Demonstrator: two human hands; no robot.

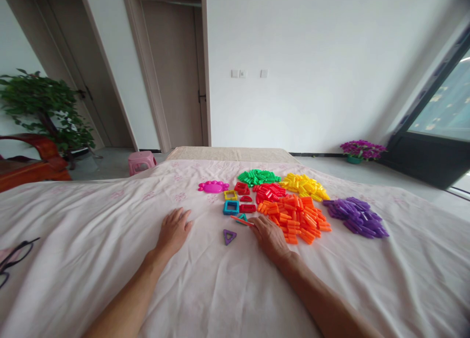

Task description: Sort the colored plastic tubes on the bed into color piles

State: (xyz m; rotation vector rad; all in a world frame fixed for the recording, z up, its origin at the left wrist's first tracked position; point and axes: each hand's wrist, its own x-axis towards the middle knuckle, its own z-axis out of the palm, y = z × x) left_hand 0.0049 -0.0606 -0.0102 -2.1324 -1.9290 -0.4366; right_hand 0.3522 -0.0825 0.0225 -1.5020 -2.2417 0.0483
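Note:
My left hand [174, 231] rests on the pale cloth with its fingers stretched out and nothing in it. My right hand [270, 236] pinches one end of a thin orange piece [239, 220], tilted above a teal triangle frame [242, 216]. A purple triangle frame [229, 237] lies between my hands. Just beyond are a blue square frame [231, 208], a yellow square frame [230, 195], a red frame [242, 188], a red half-round piece [246, 199] and a red rectangular piece [247, 208]. Right beside my right hand spreads a pile of orange plastic pieces [299, 215].
Piles of green [259, 177], red [270, 192], yellow [304, 185] and purple pieces [356, 216] surround the orange one. A magenta scalloped piece [213, 186] lies left of the frames. Eyeglasses [16, 257] rest at the far left. A pink stool [142, 161] stands beyond the cloth.

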